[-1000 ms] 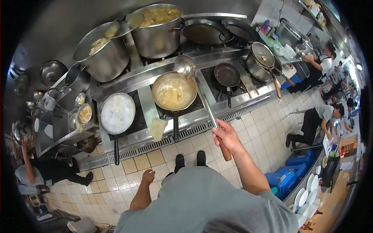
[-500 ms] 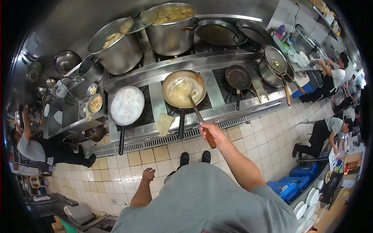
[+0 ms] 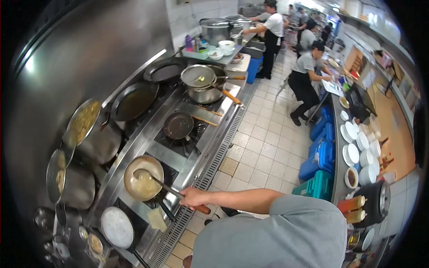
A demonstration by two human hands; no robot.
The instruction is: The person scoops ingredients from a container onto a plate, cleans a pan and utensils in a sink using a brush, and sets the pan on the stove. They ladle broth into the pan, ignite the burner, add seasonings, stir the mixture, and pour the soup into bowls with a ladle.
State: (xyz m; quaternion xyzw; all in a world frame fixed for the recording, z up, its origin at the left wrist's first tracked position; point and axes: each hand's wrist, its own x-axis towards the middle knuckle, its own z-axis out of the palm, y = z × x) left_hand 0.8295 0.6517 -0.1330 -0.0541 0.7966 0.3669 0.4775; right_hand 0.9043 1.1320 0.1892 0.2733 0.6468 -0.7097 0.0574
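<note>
My right hand is wrapped round the wooden-ended handle of a metal ladle. The ladle's bowl rests inside a frying pan that holds pale yellowish liquid. That pan sits on a burner, its dark handle pointing towards me. A folded cloth lies at the stove's front edge beside the handle. To the left stands a pan of white, foamy contents. Only a sliver of skin shows at the bottom edge by my shirt; the fingers of my left hand are out of sight.
Large stockpots stand at the back left. Further along the stove are a small dark pan and a pot with a strainer. Co-workers stand up the aisle. Blue bins and stacked white plates line the right side.
The view has swung to the right. The ladle, raised above the pan a second ago, went down into it. My left hand, seen hanging low before, has dropped out of view.
</note>
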